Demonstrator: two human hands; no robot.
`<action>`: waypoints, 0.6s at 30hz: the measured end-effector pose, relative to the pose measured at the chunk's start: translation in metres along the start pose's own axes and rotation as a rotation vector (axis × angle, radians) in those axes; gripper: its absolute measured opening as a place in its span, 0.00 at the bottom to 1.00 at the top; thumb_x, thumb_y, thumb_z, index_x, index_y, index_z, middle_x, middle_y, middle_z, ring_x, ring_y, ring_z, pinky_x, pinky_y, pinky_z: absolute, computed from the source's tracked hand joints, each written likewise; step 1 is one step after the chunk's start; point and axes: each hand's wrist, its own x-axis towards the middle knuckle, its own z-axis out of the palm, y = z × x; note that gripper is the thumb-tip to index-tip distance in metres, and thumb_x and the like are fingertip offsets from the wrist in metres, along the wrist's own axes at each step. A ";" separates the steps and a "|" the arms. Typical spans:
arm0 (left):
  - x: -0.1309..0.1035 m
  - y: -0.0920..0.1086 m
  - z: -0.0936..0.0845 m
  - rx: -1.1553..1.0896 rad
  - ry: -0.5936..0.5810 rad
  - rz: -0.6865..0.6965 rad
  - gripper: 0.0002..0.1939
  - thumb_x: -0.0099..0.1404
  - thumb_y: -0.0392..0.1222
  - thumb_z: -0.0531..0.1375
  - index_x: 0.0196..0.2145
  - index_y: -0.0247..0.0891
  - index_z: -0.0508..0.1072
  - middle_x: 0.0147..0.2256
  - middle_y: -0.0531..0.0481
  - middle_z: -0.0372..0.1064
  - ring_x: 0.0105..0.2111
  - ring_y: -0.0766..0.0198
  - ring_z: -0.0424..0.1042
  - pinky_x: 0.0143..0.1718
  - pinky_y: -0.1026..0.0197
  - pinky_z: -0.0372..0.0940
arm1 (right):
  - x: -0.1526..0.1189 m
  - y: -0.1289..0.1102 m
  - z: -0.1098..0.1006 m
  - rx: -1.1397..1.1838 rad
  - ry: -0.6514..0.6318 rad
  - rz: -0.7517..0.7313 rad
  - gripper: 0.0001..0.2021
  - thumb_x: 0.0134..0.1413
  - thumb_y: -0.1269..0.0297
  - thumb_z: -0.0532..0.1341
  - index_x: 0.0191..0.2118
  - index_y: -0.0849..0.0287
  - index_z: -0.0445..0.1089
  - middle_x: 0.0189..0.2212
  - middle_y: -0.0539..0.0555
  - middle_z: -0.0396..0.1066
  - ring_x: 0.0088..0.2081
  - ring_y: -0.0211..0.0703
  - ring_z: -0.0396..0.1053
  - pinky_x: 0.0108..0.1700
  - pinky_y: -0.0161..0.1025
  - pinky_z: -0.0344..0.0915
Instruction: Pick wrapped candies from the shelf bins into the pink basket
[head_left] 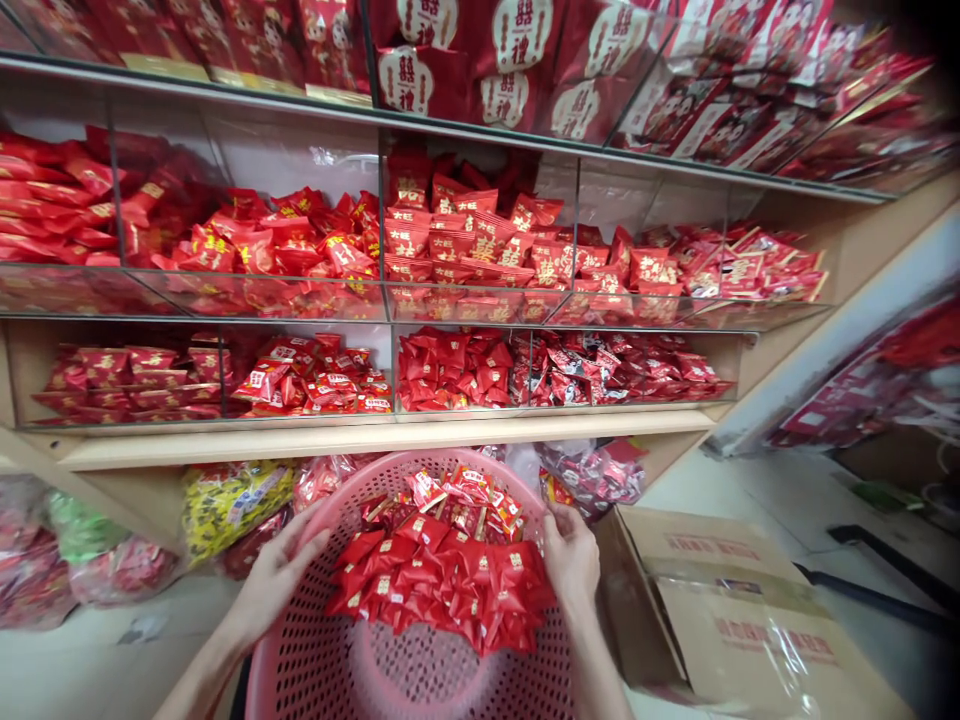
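Observation:
A pink perforated plastic basket is tilted towards me below the shelves. My left hand grips its left rim, with the thumb over the edge and the other fingers partly hidden. On the opposite side, my right hand is closed on the right rim. Inside lie many small red candy packets with gold print, heaped towards the far wall. Lighter red-and-white packets sit at the back of the heap. Part of the basket's bare bottom shows nearer to me.
Clear-fronted shelf bins of red packets rise ahead, above a wooden ledge. Filled plastic bags, one with yellow wrappers, lie under it. A taped cardboard box stands at right on the tiled floor.

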 end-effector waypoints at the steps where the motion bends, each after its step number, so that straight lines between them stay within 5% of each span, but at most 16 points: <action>1: 0.003 0.000 0.002 0.047 -0.021 0.032 0.31 0.56 0.57 0.56 0.53 0.37 0.64 0.54 0.47 0.63 0.55 0.55 0.59 0.56 0.55 0.54 | -0.001 0.000 -0.003 -0.005 0.007 0.005 0.18 0.48 0.55 0.52 0.41 0.58 0.69 0.38 0.59 0.74 0.39 0.50 0.71 0.38 0.39 0.63; 8: 0.040 0.039 0.020 0.491 -0.178 0.174 0.25 0.62 0.56 0.46 0.47 0.36 0.68 0.43 0.46 0.72 0.46 0.55 0.69 0.48 0.56 0.61 | -0.005 0.008 -0.019 0.011 0.035 0.016 0.20 0.48 0.53 0.52 0.42 0.60 0.69 0.37 0.60 0.74 0.38 0.50 0.71 0.38 0.39 0.64; 14: 0.062 0.096 0.048 0.724 -0.124 0.290 0.23 0.64 0.53 0.44 0.50 0.43 0.66 0.47 0.47 0.70 0.48 0.56 0.67 0.49 0.57 0.59 | -0.004 0.017 -0.027 0.030 0.031 0.065 0.23 0.48 0.51 0.52 0.45 0.60 0.68 0.38 0.60 0.73 0.39 0.50 0.71 0.41 0.38 0.63; 18: 0.068 0.096 0.063 0.749 -0.199 0.259 0.22 0.65 0.53 0.44 0.49 0.43 0.67 0.46 0.46 0.71 0.48 0.55 0.67 0.47 0.58 0.60 | -0.003 0.021 -0.031 0.051 0.029 0.066 0.22 0.47 0.50 0.52 0.43 0.60 0.69 0.38 0.61 0.73 0.41 0.51 0.70 0.41 0.39 0.63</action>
